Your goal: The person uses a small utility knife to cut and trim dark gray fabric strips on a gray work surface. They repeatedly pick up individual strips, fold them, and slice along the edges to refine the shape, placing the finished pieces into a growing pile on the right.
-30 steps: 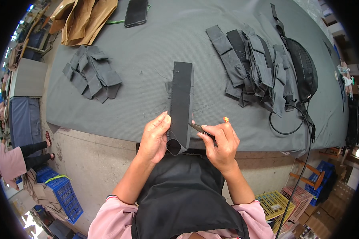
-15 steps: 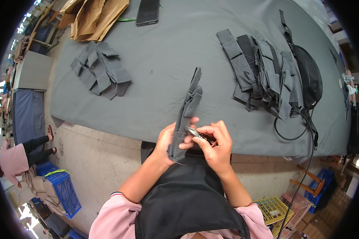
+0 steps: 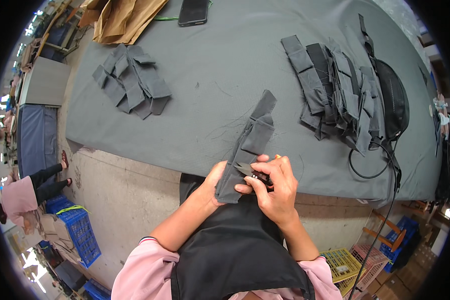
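Observation:
My left hand is closed round the lower part of a dark grey sewn fabric strip with folded flaps along it. The strip slants up and away over the table's near edge. In my right hand is a pair of thread snips, its pointed blades lying against the strip's face. Loose threads trail from the strip's left side. A heap of similar grey strips lies at the right, and a smaller pile at the far left.
The table has a grey cloth cover. On it are brown paper, a phone and a black pouch with a cable. Plastic crates stand on the floor, with another person nearby at left.
The fabric strip has turned to show its broad face and leans further right. The snips have shifted slightly along with my right hand, still against the strip.

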`<state>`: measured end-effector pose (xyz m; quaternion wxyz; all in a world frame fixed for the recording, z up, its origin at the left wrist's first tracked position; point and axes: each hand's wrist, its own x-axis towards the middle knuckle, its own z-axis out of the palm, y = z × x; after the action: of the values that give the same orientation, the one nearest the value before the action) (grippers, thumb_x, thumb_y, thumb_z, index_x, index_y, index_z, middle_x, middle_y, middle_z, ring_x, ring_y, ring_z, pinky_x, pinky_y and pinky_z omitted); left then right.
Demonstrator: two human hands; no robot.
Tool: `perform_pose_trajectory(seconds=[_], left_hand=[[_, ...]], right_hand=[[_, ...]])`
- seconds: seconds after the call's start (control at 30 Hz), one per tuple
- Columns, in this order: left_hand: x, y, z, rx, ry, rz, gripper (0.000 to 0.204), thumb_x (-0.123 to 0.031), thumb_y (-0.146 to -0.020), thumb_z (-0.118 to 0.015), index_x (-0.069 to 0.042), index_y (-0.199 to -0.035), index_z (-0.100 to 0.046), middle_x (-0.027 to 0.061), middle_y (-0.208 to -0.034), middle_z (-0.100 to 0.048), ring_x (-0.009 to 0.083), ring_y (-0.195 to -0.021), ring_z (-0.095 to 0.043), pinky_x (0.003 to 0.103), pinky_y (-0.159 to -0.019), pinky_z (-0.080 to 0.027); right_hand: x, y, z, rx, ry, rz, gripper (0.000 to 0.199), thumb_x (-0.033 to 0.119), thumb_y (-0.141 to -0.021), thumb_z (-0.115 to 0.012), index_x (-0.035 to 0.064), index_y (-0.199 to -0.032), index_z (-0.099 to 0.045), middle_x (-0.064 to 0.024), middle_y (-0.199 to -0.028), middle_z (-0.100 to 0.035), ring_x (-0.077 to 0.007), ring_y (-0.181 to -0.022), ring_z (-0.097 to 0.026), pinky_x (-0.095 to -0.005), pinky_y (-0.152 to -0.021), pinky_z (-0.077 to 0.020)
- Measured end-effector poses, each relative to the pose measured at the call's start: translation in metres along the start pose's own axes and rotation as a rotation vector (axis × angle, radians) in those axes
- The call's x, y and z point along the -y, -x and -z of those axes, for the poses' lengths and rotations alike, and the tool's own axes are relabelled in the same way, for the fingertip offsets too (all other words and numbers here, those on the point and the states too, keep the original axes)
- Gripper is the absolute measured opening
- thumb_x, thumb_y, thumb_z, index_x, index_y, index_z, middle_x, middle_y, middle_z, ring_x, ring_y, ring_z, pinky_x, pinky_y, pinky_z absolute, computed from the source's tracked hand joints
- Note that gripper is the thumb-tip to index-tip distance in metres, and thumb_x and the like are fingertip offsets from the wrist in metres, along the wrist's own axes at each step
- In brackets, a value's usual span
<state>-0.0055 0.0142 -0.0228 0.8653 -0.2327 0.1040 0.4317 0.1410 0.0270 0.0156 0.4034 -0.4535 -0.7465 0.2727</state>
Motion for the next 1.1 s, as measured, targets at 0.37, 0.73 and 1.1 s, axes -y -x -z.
perform_pose_trajectory(seconds=[0.37,0.73,1.1], left_hand=[[0.006,0.001,-0.004,-0.19,-0.342,-0.106,0.04,-0.018,-0.096,-0.029,0.007,-0.12,-0.05,0.0187,-0.104,-0.06,0.0237,-0.079,-0.064,0.029,-0.06,-0.056],[0.011,0.004,-0.002,-0.308,-0.526,-0.162,0.036,-0.016,-0.097,-0.033,0.006,-0.117,-0.054,0.0128,-0.092,-0.063,0.0143,-0.061,-0.059,0.021,-0.05,-0.049],[0.009,0.003,-0.001,-0.156,-0.713,-0.191,0.042,-0.027,-0.099,-0.034,0.003,-0.121,-0.051,0.0083,-0.095,-0.062,0.0114,-0.079,-0.058,0.024,-0.066,-0.048]], right_hand=[[0.005,0.009,-0.012,-0.068,-0.06,-0.03,0.027,0.006,-0.065,-0.077,0.0059,-0.089,-0.063,-0.0059,-0.073,-0.053,-0.0183,-0.057,-0.055,-0.0294,-0.051,-0.0444],[0.001,0.018,-0.015,-0.085,0.028,0.02,0.026,0.006,-0.067,-0.076,0.0055,-0.09,-0.064,-0.0043,-0.068,-0.052,-0.0175,-0.056,-0.054,-0.0291,-0.05,-0.0424],[0.01,0.02,-0.005,-0.05,-0.342,-0.3,0.025,0.002,-0.073,-0.075,0.0037,-0.094,-0.061,-0.0055,-0.086,-0.05,-0.0097,-0.062,-0.053,-0.0234,-0.053,-0.0435]])
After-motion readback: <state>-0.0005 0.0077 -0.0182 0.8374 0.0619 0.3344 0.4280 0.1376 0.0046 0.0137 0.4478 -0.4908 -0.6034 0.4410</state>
